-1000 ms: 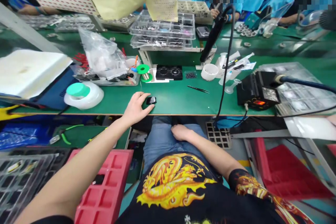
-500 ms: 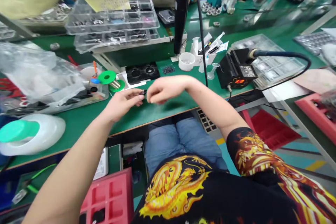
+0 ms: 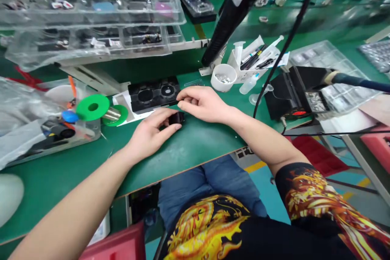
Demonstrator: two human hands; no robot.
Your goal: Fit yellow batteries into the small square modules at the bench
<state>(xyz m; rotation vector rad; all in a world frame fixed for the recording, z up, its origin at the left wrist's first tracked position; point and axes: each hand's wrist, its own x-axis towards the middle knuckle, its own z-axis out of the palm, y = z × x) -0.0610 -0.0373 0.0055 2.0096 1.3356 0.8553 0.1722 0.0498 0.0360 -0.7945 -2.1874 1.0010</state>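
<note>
My left hand is closed around a small dark block, held between the thumb and the fingers just over the green bench. Close to its right is my right hand, thumb and fingertips pinched together. Whatever lies in that pinch is hidden or too small to name. Its fingertips are beside the right end of a flat black plate with two round recesses. White paper shows under that plate. Partly behind the right hand lies a small clear bag.
A solder spool stands left of the black plate. A white cup of small parts, a box of pens and syringes and a black soldering station stand to the right. Clear compartment trays sit on the raised shelf.
The head view has moved closer to the bench. My right hand has moved to the black plate's right end, and the dark block in my left hand shows more plainly.
</note>
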